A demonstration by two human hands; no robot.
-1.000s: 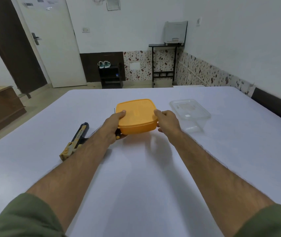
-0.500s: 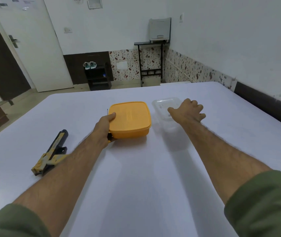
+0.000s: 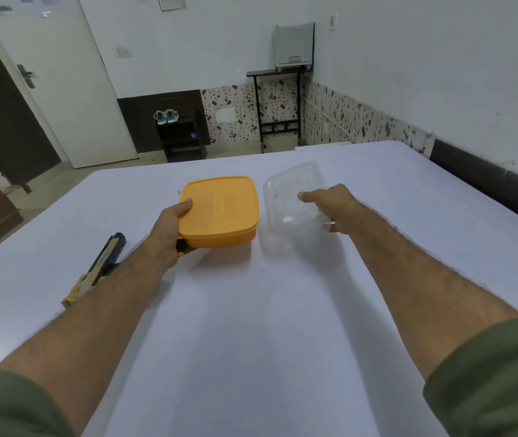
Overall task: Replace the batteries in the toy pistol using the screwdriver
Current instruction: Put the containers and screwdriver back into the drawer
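The black and yellow toy pistol (image 3: 98,268) lies on the white table (image 3: 251,326), just left of my left forearm. My left hand (image 3: 169,228) grips the left edge of a closed orange box (image 3: 220,209), thumb on its lid. A screwdriver lies beside that hand: a bit of its black and yellow handle (image 3: 179,249) shows below the palm, and its thin metal tip (image 3: 179,194) pokes out beyond the thumb. My right hand (image 3: 330,206) grips a clear plastic container (image 3: 292,197) from the right side; the container is tilted.
The table's far edge runs just behind the two boxes. On the right, a dark wall band (image 3: 487,187) borders the table. Beyond the table stand a black shoe rack (image 3: 182,137), a black stand (image 3: 279,105) and a white door (image 3: 62,89).
My right hand has left the orange box, moved right and taken hold of the clear container, which is now tilted. My left hand stays on the orange box.
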